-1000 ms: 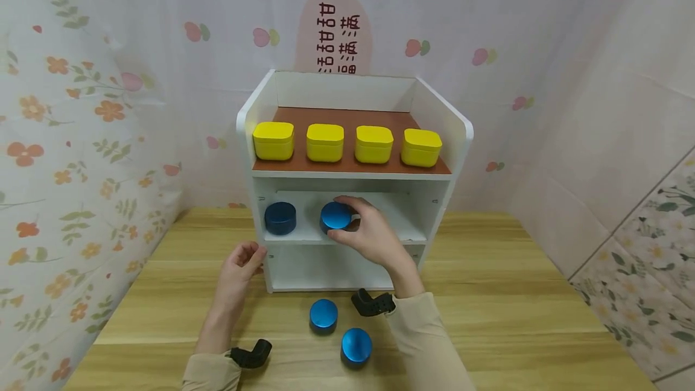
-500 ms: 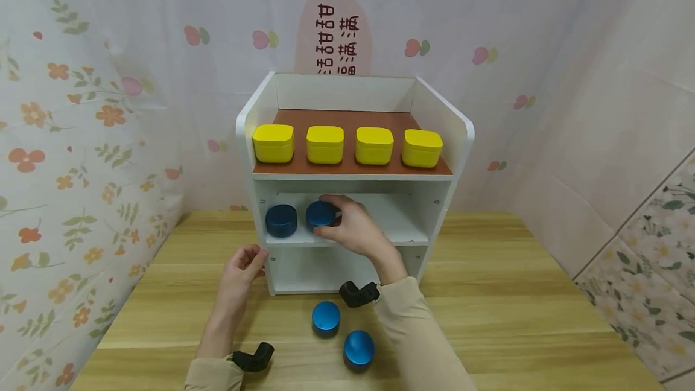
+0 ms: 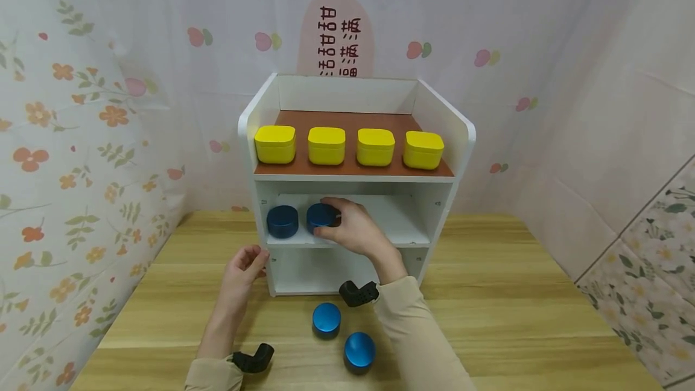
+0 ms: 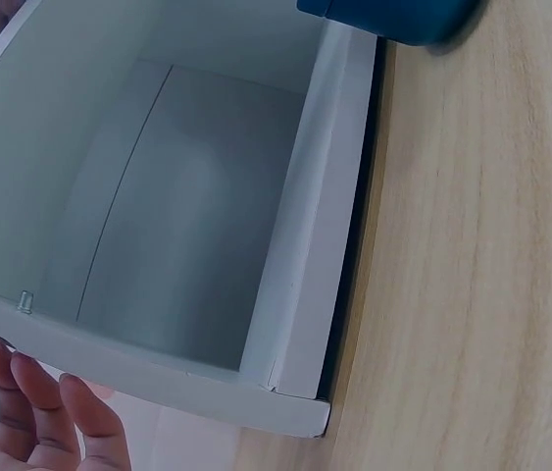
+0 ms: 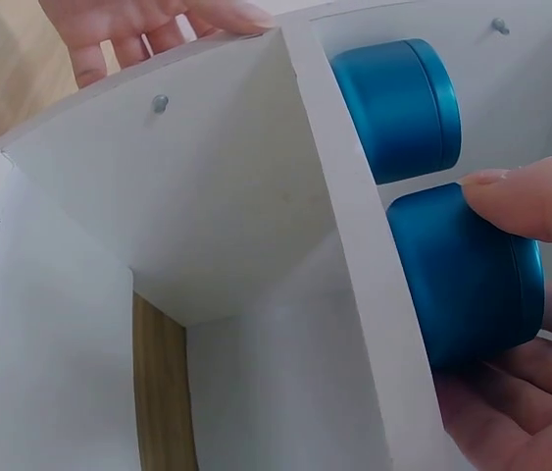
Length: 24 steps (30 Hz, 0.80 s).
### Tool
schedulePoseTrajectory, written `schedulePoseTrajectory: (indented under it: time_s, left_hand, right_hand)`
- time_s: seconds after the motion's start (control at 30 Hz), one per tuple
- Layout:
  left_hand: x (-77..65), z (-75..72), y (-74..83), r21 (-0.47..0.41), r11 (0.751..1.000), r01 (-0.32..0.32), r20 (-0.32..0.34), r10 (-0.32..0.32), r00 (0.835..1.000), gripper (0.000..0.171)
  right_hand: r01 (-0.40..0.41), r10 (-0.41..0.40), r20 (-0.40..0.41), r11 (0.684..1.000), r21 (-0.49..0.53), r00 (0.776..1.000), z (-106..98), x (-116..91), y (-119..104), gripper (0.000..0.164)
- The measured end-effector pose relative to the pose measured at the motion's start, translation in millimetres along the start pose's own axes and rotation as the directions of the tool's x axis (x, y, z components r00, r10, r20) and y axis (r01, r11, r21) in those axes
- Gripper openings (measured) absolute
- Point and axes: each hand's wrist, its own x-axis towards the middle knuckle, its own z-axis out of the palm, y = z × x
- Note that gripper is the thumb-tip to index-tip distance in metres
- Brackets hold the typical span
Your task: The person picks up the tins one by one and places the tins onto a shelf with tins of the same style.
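In the head view my right hand grips a round blue tin on the middle shelf of a white shelf unit. The right wrist view shows the thumb on one side of this tin and fingers on the other. Another blue tin stands just left of it, a small gap between them. My left hand rests at the unit's left side panel. Its loosely bent fingers touch the panel's outer face in the left wrist view, holding no loose thing.
Two more blue tins, a farther one and a nearer one, stand on the wooden table before the unit. Several yellow boxes line the brown top shelf. A bottom compartment lies below the middle shelf.
My right hand has moved left with the blue tin, bringing it nearer the tin at the left. Over the last half second it has barely moved. The left hand has stayed at the side panel.
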Motion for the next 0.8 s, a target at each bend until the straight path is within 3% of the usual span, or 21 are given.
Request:
schedulePoseTrajectory:
  time_s: [0.5,0.7,0.8]
  left_hand:
    - [0.5,-3.3,-1.1,0.006,1.0,0.001,-0.012,-0.001,1.0,0.025]
    - [-0.5,-1.4,-1.0,0.009,1.0,0.014,-0.002,-0.014,1.0,0.03]
    - [0.0,-0.8,-0.9,0.008,1.0,0.02,-0.005,-0.02,1.0,0.029]
  right_hand:
    - [-0.016,0.017,0.023,0.999,-0.042,1.0,2,2,-5,0.063]
    - [-0.005,0.009,0.038,0.993,-0.12,0.999,-2,-1,-9,0.091]
    - [0.011,-0.006,0.035,0.991,-0.132,0.999,-6,-5,-12,0.097]
